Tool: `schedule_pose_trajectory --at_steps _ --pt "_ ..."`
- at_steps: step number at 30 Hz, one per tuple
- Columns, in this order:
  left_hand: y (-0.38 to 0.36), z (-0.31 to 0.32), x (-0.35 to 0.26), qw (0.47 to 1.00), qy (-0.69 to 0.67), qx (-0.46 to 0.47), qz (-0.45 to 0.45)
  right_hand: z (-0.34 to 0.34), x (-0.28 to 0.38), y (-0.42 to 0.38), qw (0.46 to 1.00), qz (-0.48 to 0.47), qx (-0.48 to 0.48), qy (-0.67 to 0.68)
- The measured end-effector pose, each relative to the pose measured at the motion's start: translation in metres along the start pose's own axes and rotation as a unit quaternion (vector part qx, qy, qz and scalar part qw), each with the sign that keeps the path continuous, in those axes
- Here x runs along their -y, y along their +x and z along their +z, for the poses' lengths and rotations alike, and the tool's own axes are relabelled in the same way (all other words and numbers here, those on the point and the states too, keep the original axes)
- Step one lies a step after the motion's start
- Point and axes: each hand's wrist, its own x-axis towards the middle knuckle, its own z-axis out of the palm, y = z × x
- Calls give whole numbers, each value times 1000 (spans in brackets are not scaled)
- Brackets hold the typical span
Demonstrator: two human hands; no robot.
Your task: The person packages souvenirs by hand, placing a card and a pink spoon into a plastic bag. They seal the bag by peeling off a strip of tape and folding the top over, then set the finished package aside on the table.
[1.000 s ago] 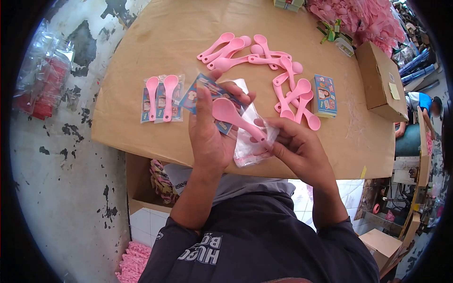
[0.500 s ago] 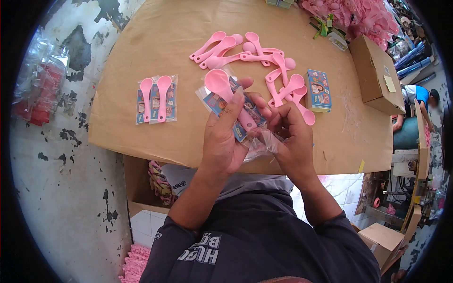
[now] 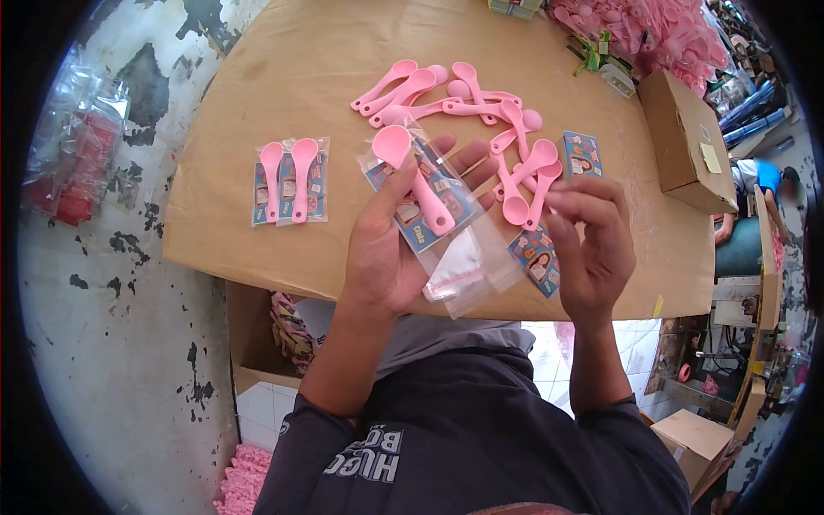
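Note:
In my left hand point(image 3: 386, 249) I hold a pink plastic spoon point(image 3: 427, 202) against a blue printed card point(image 3: 451, 202) in a clear plastic bag point(image 3: 489, 279). My thumb presses on the spoon just below its bowl, and the loose end of the bag hangs toward the table edge. My right hand point(image 3: 592, 245) is off the bag, fingers curled but apart. Beside its thumb is another blue card point(image 3: 536, 257). Loose pink spoons point(image 3: 515, 206) lie just beyond, near a stack of cards point(image 3: 584, 154).
At left lie two spoons on bagged cards point(image 3: 290, 184). More pink spoons point(image 3: 412, 90) are heaped farther back. A cardboard box point(image 3: 682, 142) and a big pile of pink spoons point(image 3: 644, 34) stand at the right. Another person point(image 3: 755, 184) is at far right.
My right hand has let go of the bag and moved right. My left hand has shifted slightly left, holding spoon, card and bag. A single card now shows beside my right hand.

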Motion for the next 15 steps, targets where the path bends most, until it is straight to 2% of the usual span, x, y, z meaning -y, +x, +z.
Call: schedule_pose_trajectory --at_steps 2,4,6,8,11,12,14,15 --pt "-2 6 3 1000 24 -3 -10 0 3 11 998 -29 36 -50" --pt "-4 8 10 999 48 -5 -21 8 10 16 971 -142 96 -166" --pt "-6 7 19 997 36 7 -67 13 10 16 961 -176 128 -169" --pt "-11 8 23 996 55 16 -74 10 11 19 948 -212 161 -172" --pt "-11 9 21 994 53 27 -95 4 13 27 965 -193 167 -61" --pt "-12 8 19 994 86 14 -67 1 11 26 965 -193 166 -63" --pt "-13 4 15 988 152 -13 -14 -3 6 21 977 -41 152 144" --pt "-12 2 15 989 145 -8 13 -2 2 17 987 -24 127 95"
